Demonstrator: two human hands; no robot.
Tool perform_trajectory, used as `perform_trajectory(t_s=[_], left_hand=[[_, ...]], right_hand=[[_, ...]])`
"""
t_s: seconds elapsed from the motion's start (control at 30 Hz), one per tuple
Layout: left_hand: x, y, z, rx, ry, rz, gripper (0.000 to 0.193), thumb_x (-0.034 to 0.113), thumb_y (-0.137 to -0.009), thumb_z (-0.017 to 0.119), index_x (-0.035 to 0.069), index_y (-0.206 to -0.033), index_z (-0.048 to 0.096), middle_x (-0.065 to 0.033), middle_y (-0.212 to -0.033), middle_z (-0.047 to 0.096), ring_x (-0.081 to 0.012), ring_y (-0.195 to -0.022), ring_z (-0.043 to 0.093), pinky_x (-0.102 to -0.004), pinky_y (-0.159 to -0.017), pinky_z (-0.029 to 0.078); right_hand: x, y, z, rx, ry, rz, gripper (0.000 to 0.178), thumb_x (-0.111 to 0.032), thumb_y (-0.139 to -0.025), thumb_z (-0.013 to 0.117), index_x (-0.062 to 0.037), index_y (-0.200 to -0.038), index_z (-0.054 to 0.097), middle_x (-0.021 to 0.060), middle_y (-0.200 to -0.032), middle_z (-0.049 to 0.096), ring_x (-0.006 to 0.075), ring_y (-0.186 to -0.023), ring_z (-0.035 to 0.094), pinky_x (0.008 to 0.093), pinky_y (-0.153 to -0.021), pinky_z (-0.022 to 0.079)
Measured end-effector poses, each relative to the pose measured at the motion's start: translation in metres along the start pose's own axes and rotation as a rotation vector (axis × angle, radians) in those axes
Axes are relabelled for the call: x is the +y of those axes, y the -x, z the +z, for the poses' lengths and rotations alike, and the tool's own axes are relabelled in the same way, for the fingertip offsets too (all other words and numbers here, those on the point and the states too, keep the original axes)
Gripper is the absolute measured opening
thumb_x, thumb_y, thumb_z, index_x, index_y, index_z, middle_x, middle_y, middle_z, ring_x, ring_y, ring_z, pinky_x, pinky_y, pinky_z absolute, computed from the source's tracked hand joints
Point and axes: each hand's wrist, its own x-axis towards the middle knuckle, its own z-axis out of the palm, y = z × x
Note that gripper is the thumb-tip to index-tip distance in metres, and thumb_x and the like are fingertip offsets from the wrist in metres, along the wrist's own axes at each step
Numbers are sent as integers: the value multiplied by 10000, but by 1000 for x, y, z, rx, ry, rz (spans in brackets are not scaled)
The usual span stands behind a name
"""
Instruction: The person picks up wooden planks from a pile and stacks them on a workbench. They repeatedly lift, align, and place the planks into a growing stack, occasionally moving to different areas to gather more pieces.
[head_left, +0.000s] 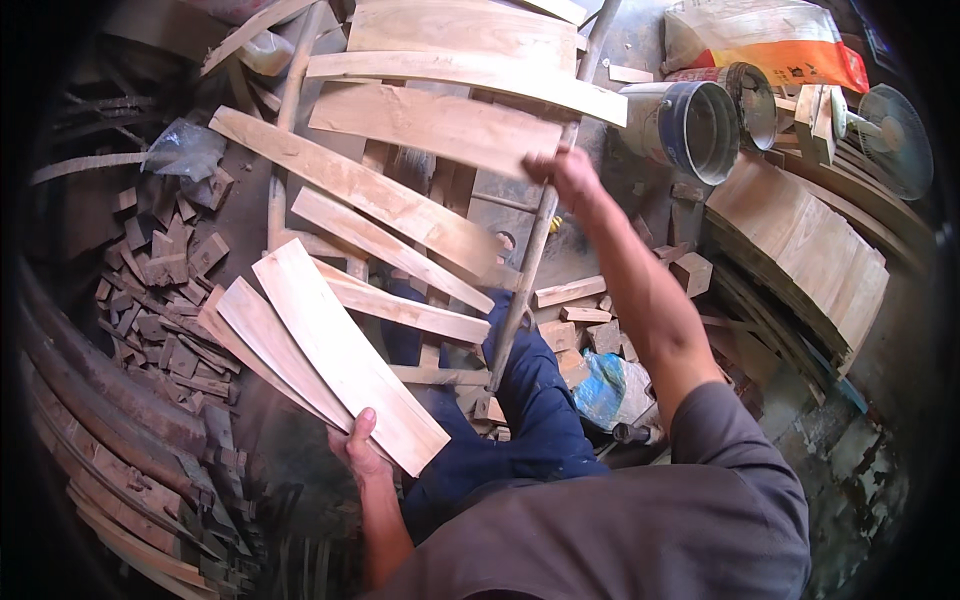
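My left hand (362, 448) is closed around the lower end of a fanned stack of pale, curved wooden boards (345, 350), thumb on the edge. My right hand (567, 180) is stretched far forward, slightly blurred, fingers curled at the right end of a wide wooden board (435, 127). That board lies across a metal rack of pipes (540, 240) in front of me. Nearer on the rack rest a long curved strip (360, 190), a narrower strip (390, 250) and a short one (405, 308). Another strip (470, 78) lies beyond the wide board.
Wood offcuts (170, 270) are heaped at the left. To the right stand an open bucket (690, 130), a fan (893, 140) and a stack of curved boards (800, 250). Wood blocks (570, 290) and a blue-and-white plastic bag (605, 385) lie by my legs.
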Motion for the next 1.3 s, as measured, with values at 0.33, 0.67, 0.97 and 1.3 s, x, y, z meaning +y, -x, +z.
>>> perform_trajectory(t_s=[0.33, 0.67, 0.97, 1.3], left_hand=[[23, -5, 53, 76, -145, 127, 782, 57, -703, 769, -97, -1401, 451, -188, -1295, 580, -292, -1170, 595, -379, -1045, 467], [37, -46, 86, -204, -46, 72, 790, 160, -677, 783, -93, -1364, 486, -161, -1209, 626, -277, -1079, 638, -372, -988, 505], [-18, -114, 107, -228, -389, -14, 724, 106, -667, 850, -54, -1294, 526, -166, -1175, 664, -255, -1034, 663, -369, -937, 531], [-4, -114, 126, -235, -244, 31, 875, 58, -626, 853, -65, -1388, 442, -195, -1257, 616, -296, -1100, 648, -391, -1006, 512]], right_hand=[[62, 234, 92, -533, 839, -787, 386, -2, -751, 687, -75, -1128, 650, 158, -1176, 614, 388, -1088, 577, 432, -973, 451], [-70, -72, -11, 452, 813, -805, 492, -98, -844, 641, 23, -1316, 574, 277, -1216, 660, 455, -1175, 609, 479, -1054, 479], [-146, -142, -10, 402, 540, -63, 542, -238, -786, 824, 125, -1164, 688, 259, -1126, 702, 308, -1034, 678, 364, -880, 525], [-154, -40, 25, 56, -301, -243, 586, 154, -723, 742, -5, -1254, 553, 149, -1004, 703, 321, -880, 727, 437, -810, 641]])
